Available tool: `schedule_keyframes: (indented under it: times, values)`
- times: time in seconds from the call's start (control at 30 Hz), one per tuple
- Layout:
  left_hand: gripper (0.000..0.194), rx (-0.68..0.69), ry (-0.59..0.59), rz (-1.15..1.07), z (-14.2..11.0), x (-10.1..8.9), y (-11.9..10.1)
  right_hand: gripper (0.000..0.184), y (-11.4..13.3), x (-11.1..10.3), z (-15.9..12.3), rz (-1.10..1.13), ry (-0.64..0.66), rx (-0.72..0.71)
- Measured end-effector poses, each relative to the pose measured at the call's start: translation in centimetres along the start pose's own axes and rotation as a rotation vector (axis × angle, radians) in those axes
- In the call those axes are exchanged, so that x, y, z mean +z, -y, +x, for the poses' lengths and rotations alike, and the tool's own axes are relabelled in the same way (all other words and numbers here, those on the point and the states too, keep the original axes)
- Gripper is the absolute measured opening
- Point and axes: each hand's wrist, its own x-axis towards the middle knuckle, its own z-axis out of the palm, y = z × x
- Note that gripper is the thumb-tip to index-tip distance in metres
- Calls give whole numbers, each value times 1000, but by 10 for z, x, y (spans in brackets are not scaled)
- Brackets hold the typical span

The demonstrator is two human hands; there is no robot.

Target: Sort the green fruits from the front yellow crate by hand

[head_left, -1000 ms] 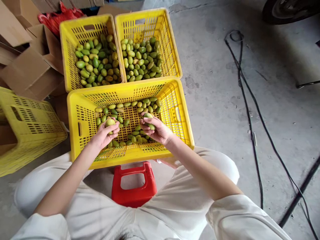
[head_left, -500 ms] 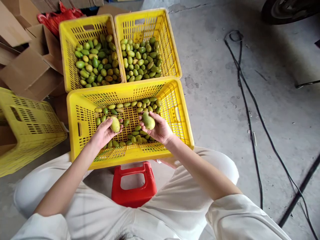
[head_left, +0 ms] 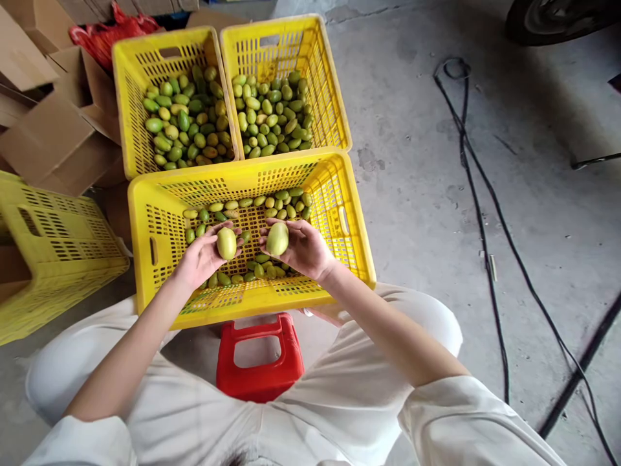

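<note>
Over the near yellow crate [head_left: 252,304], my left hand [head_left: 200,262] holds a yellow-green mango [head_left: 226,243], thumb on one side and fingers beneath. A second pale green mango [head_left: 277,239] lies in my right hand [head_left: 310,252], its fingers curled under it. The two fruits are held apart, side by side. Below them, smaller green mangoes [head_left: 259,270] lie along the crate's near side, and a row of others [head_left: 291,210] runs along its far side. My hands hide part of the crate's floor.
Two yellow crates, left [head_left: 129,110] and right [head_left: 334,84], hold heaps of green fruit behind the near one. Another yellow crate [head_left: 72,223] lies at left, below cardboard boxes [head_left: 53,136]. A red stool [head_left: 259,382] stands between my legs; black cables [head_left: 490,259] cross the floor.
Both mangoes have turned in my hands. The right one has shifted slightly left, closer to the left one, and my right fingers have opened out under it.
</note>
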Motion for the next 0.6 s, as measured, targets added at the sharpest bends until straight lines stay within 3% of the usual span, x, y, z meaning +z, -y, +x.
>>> schedule_keyframes:
  times: [0.2,0.4,0.6]
  values:
    - [45,-27,32,52,-2,0,2,23,1,0,0,-36,-55,-46]
    - [46,-51,4,71,-5,4,-2,23,-5,-3,1,-8,-92,51]
    - [32,9,-23,22,0,0,0,31,-1,-5,1,-48,-159,2]
